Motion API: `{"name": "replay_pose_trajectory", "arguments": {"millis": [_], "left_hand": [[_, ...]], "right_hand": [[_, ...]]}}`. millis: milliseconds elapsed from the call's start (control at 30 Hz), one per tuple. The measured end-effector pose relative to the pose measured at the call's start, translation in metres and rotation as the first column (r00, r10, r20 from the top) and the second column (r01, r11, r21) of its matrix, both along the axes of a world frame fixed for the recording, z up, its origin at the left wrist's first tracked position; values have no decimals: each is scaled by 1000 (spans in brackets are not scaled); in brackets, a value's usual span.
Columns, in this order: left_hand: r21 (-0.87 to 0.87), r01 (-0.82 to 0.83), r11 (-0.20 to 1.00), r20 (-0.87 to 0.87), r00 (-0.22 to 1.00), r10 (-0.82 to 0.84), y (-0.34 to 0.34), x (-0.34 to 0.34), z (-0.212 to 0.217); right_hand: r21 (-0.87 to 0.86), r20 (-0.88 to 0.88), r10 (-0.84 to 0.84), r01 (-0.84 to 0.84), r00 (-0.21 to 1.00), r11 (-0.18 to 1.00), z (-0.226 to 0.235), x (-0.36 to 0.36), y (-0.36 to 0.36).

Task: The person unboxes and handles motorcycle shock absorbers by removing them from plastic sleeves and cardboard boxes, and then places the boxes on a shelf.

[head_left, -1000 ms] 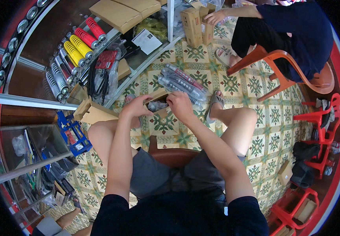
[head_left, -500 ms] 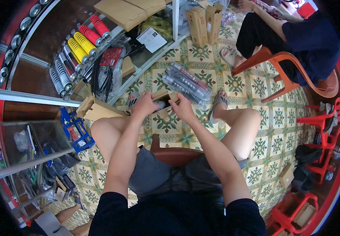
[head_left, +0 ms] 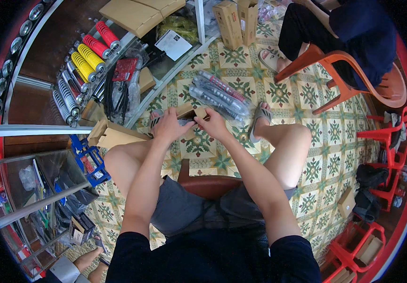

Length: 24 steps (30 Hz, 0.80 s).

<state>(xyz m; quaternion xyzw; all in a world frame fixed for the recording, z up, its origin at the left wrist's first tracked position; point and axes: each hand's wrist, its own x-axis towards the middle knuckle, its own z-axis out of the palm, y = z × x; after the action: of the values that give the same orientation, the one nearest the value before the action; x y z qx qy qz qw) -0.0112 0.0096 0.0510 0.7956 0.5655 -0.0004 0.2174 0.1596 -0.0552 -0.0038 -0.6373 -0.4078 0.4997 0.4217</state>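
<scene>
Dark shirt (head_left: 213, 259), grey shorts (head_left: 184, 212) — sandals (head_left: 260, 118), seemingly.

- The left hand (head_left: 168, 126) and right hand (head_left: 213, 123) grip a small cardboard box (head_left: 191, 113) together, above the patterned tile floor (head_left: 326, 137).
- Clear-wrapped long parts (head_left: 220, 96) lie on the floor just beyond the box.
- A folded carton (head_left: 111, 136) sits beside the left knee.
- An orange plastic chair (head_left: 354, 70) stands farther right.

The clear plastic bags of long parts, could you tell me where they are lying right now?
In the head view the clear plastic bags lie on the patterned tile floor just beyond the right hand, ahead of the sandalled foot.
</scene>
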Motion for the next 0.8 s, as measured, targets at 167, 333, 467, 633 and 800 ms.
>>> {"name": "replay_pose_trajectory", "arguments": {"millis": [167, 333, 467, 633, 800], "left_hand": [[52, 13, 999, 322, 946, -30, 4, -6, 5], [325, 180, 928, 71, 974, -214, -13, 1, 18], [172, 168, 971, 66, 981, -181, -7, -3, 11], [-191, 33, 981, 227, 974, 11, 16, -25, 13], [-158, 76, 985, 303, 953, -25, 16, -28, 1]], "right_hand": [[-3, -24, -54, 54, 998, 999, 7, 0, -2], [59, -122, -116, 124, 986, 991, -5, 2, 0], [65, -111, -96, 104, 989, 992, -5, 2, -2], [36, 13, -27, 27, 1000, 999, 4, -1, -4], [3, 5, 1, -1, 1000, 1000, 6, -5, -3]]}}
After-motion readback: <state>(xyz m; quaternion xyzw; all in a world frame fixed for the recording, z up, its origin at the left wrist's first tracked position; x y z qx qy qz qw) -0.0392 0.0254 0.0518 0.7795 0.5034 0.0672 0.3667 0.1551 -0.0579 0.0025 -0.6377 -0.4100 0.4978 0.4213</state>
